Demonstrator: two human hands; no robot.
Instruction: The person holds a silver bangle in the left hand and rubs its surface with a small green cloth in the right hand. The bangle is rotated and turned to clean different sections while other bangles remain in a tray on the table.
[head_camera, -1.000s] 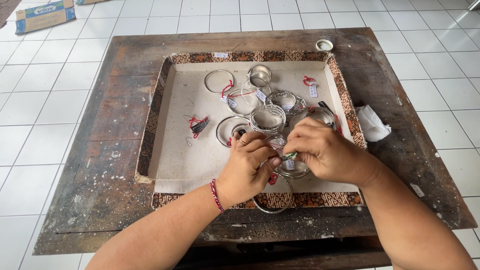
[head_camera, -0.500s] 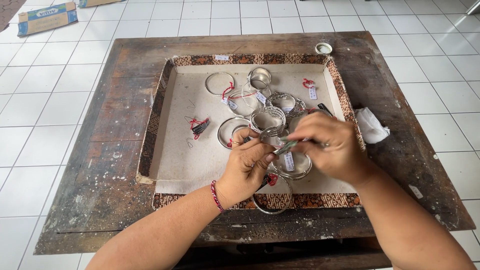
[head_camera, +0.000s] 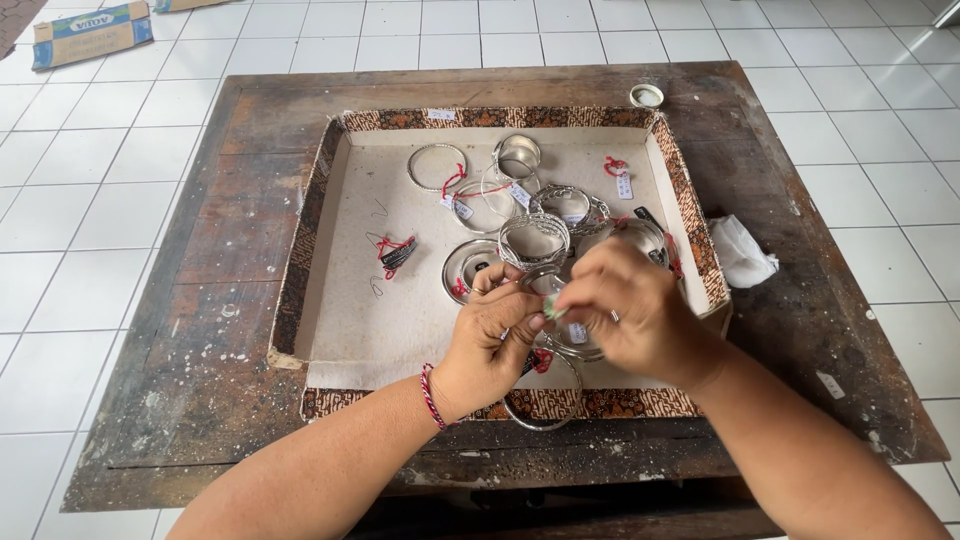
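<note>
A worn wooden table (head_camera: 200, 330) carries a shallow tray (head_camera: 400, 330) — near its front edge, left hand (head_camera: 495, 335) and right hand (head_camera: 625, 310) pinch a silver bangle (head_camera: 560, 345) between them.

The left hand (head_camera: 492, 335) and right hand (head_camera: 632, 312) meet over the near right part of the tray (head_camera: 318, 262), covering most of the bangle (head_camera: 541, 283) between them; only a small pale-green bit (head_camera: 553, 309) shows at the fingertips, too small to identify. Whether either hand grips the bangle is unclear. The paper tags' (head_camera: 460, 208) markings are too small to make out. Both forearms run off the near edge. A cardboard box (head_camera: 88, 32) at far left is partly cropped.
</note>
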